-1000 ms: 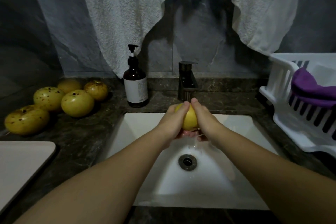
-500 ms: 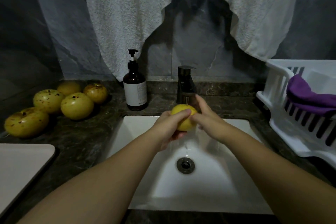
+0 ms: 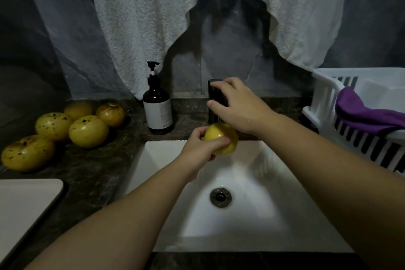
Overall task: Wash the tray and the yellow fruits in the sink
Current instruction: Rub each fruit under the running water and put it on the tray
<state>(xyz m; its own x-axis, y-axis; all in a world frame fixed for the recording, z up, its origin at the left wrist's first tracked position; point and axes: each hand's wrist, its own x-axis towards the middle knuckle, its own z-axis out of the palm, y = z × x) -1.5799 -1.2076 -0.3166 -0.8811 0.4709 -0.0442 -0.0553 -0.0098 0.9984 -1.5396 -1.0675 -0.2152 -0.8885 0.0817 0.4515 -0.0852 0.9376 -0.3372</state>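
Your left hand [image 3: 198, 149] grips one yellow fruit [image 3: 221, 139], fingers curled round it, over the back part of the white sink [image 3: 306, 215]. Your right hand [image 3: 235, 105] is just above and behind that fruit. Its fingers wrap the top of the dark faucet [image 3: 215, 94], and your hand hides most of the faucet.

To the left of the held fruit stands a brown soap bottle [image 3: 157, 107] with a black pump. It is upright and near the fruit but not touching it. Farther left, five more yellow fruits [image 3: 88, 131] with brown spots sit close together on the counter. Below them, at the left edge and well apart from your grip, lies the flat pale tray [image 3: 24, 199]. Only part of it shows.

Below the fruit, in the bottom of the sink, is the round dark drain [image 3: 220, 197]. To the right of your right hand sits a white dish rack [image 3: 324, 103], with a purple cloth [image 3: 361, 114] lying over its edge.

The counter [image 3: 92, 173] is dark stone with pale speckles, and the sink is set down into it. The wall [image 3: 230, 50] behind is dark gray. A white towel [image 3: 142, 17] hangs down it above the faucet, and a dark shadow falls on the wall in the gap at its middle. The room is dim.
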